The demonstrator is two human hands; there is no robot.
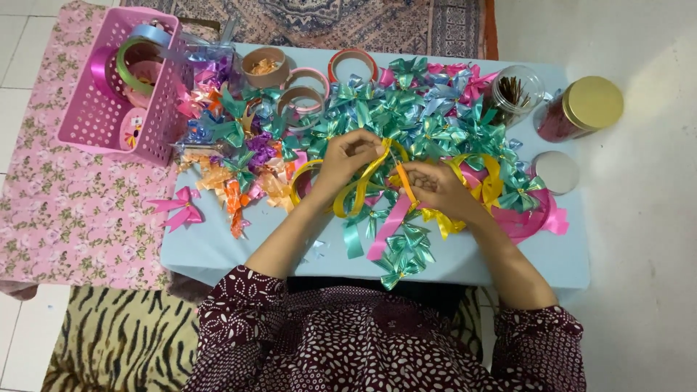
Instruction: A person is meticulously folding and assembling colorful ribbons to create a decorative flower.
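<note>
Over counter (218, 247) centre: left hand (347, 161) and right hand (430, 187) both pinched shut on yellow ribbon (363, 185), held just above teal bows (406, 109). Pink basket (102, 123) far left, gold-lidded jar (584, 107) right.

pale floor tiles (18, 29), patterned rugs (363, 22)

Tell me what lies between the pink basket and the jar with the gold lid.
In the head view, between the pink basket and the gold-lidded jar lie empty ribbon spools, a heap of teal bows and a clear jar.
</note>
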